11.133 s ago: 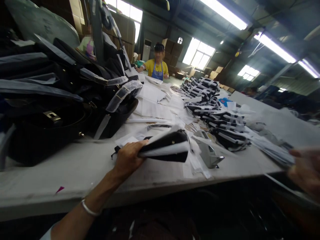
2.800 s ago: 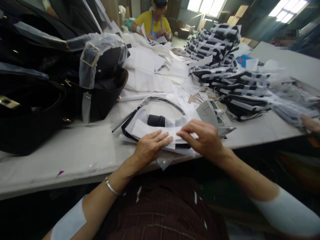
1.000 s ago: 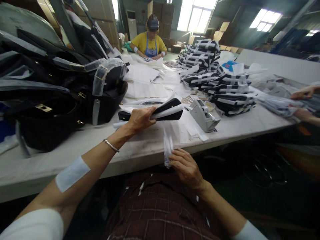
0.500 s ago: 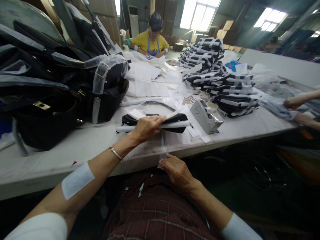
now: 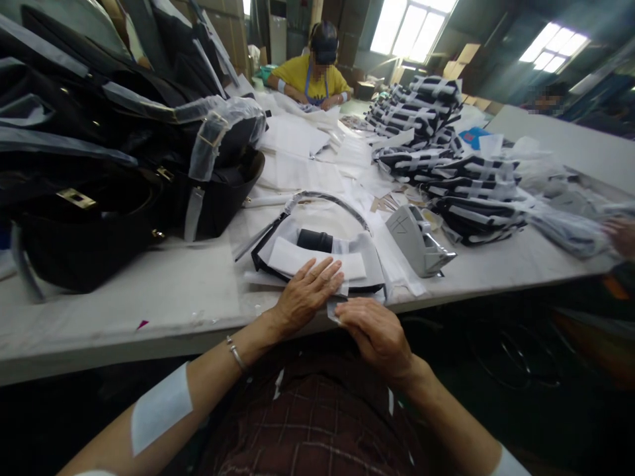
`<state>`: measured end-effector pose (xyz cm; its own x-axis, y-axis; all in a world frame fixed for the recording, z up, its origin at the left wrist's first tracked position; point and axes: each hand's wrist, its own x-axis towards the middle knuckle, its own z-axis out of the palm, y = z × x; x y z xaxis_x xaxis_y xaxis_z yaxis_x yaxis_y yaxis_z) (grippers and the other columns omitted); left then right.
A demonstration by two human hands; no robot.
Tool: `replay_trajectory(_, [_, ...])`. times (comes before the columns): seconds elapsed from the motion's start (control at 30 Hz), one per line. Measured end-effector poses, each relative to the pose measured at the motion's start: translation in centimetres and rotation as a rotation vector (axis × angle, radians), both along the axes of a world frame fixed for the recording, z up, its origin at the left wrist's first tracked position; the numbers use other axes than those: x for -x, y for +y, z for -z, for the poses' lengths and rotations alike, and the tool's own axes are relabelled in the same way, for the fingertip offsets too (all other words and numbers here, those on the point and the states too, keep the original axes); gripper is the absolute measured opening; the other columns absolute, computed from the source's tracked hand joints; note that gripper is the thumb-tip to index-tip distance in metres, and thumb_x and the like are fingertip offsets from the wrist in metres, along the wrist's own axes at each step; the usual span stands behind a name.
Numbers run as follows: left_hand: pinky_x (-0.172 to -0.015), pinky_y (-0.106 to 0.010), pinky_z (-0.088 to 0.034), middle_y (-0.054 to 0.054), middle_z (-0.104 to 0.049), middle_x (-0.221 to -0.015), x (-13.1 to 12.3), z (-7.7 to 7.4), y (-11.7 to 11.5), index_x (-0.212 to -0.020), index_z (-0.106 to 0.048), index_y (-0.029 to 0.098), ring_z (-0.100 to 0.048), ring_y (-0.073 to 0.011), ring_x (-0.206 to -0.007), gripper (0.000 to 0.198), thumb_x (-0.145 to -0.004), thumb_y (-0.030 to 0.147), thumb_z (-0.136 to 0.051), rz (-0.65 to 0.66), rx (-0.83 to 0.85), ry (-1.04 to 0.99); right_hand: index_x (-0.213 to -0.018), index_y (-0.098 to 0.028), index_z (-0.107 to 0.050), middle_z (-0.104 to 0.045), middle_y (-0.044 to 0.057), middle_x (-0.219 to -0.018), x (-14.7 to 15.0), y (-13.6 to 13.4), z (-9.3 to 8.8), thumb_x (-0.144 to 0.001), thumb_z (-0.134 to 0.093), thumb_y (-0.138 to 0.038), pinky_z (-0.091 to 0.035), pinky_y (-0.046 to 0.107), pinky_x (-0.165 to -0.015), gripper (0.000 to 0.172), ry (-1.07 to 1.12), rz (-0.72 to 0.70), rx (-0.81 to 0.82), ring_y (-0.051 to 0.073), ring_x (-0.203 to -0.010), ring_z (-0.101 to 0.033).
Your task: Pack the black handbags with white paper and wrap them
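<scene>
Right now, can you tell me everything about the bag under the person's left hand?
The bag looks black, mostly hidden under white wrapping, with a short black piece showing in the middle. Its curved strap arches away from the person, partly covered in shiny clear film. It lies near the edge of the white table. The left grip rests on its near side; the right grip is close by, pinching a see-through strip.

**One scrawled mark, no readable words**

On the grey tape dispenser [image 5: 419, 248] near the bench's [image 5: 173, 271] front edge, dark strokes [image 5: 399, 225] suggest A or H, unclear which. Reddish print on the blue packet [image 5: 473, 137] is too small to read.
</scene>
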<state>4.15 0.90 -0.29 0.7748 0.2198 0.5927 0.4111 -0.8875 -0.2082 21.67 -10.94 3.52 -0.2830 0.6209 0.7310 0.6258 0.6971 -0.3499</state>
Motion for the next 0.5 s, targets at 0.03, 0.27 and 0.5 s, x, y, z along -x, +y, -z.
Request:
replay_trajectory(0.03, [-0.118,-0.045,-0.034,-0.010,-0.051,-0.149,0.2,0.1,0.1,-0.141,-0.050,0.016,-0.040,-0.0243,-0.143,0.041,-0.101,0.016,-0.042,0.035,0.025,-0.006,-0.099,-0.022,-0.066,-0.077,0.005,-0.094,-0.1,0.3,-0.2,-0.091,-0.058,-0.005,-0.058,0.038,-0.090,0.020,-0.010,0.004,-0.009,0.020,-0.094,-0.072])
replay_trajectory(0.27, [-0.117,-0.041,-0.037,-0.010,-0.065,-0.129,0.9,-0.3,-0.3,-0.127,-0.060,0.018,-0.054,-0.0208,-0.130,0.031,-0.099,0.019,-0.046,0.199,0.232,-0.119,-0.101,-0.022,-0.063,-0.076,0.008,-0.104,-1.1,3.0,-1.4,-0.092,-0.055,-0.006,-0.058,0.036,-0.092,0.020,-0.091,0.043,0.001,0.019,-0.098,-0.072])
replay_trajectory(0.5, [-0.107,-0.040,-0.046,-0.005,-0.074,-0.101,-0.5,-1.4,-1.1,-0.103,-0.066,0.020,-0.066,-0.0195,-0.114,0.018,-0.098,0.029,-0.051,0.119,0.499,-0.304,-0.097,-0.020,-0.065,-0.076,0.006,-0.093,-0.7,3.4,-4.1,-0.091,-0.060,-0.008,-0.058,0.034,-0.087,0.015,-0.119,-0.037,0.075,0.018,-0.090,-0.072])
